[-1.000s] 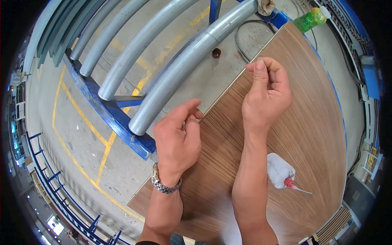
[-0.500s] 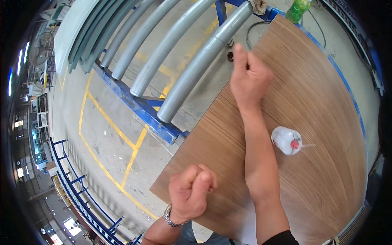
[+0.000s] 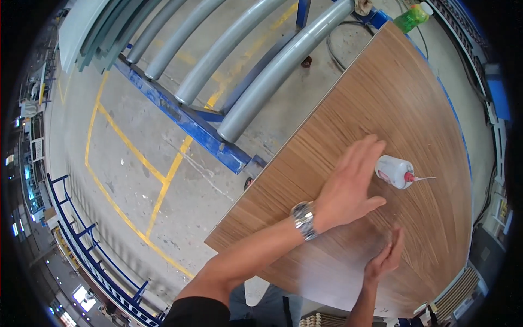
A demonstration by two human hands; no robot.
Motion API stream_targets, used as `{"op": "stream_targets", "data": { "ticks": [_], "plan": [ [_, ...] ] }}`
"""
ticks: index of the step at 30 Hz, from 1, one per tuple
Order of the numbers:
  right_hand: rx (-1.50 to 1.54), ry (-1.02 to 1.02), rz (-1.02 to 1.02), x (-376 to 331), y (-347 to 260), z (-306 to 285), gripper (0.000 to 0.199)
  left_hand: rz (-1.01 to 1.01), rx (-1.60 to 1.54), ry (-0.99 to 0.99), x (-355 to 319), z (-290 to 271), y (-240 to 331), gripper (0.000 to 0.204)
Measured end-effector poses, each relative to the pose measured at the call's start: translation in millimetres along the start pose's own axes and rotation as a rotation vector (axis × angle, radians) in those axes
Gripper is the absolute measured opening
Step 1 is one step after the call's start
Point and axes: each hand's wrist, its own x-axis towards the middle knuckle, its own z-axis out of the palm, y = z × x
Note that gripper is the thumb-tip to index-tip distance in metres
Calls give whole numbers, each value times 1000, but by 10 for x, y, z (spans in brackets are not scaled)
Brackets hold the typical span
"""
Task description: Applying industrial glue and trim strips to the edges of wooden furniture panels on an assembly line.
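A wood-grain board lies before me. On it is a white squeeze bottle with a red cap and a thin nozzle pointing right; I cannot tell whether it stands or lies. My left hand, a metal watch on its wrist, reaches across the board just left of the bottle. Its fingers are stretched out, the thumb apart, and nothing is in it. Nearer to me, my right hand is over the board below the bottle, fingers extended and holding nothing visible.
Grey rollers on a blue frame run beyond the board's left edge. Stacked grey-green panels are at the far left. A green plastic bottle is at the board's far corner. Yellow lines mark the floor.
Both hands were closed; now their fingers are extended. My left hand has moved right and forward toward the squeeze bottle. My right hand has drawn back toward me from the far left edge.
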Motion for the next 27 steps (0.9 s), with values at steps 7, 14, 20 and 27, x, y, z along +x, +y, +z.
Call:
{"op": "stream_targets", "data": {
  "ticks": [7, 14, 20, 27],
  "plan": [
    [-640, -25, -175, 68, 340, 201, 53, 72, -67, 39, 169, 493, -146, 87],
    [-633, -9, -221, 38, 417, 227, 54, 43, -110, 47, 211, 688, -91, 78],
    [-671, -10, -230, 22, 398, 230, 54, -85, -171, -103, -202, -281, 79, 82],
    [-655, -9, -238, 97, 312, 180, 52, -259, 226, -73, -944, -1997, -241, 89]
  ]
}}
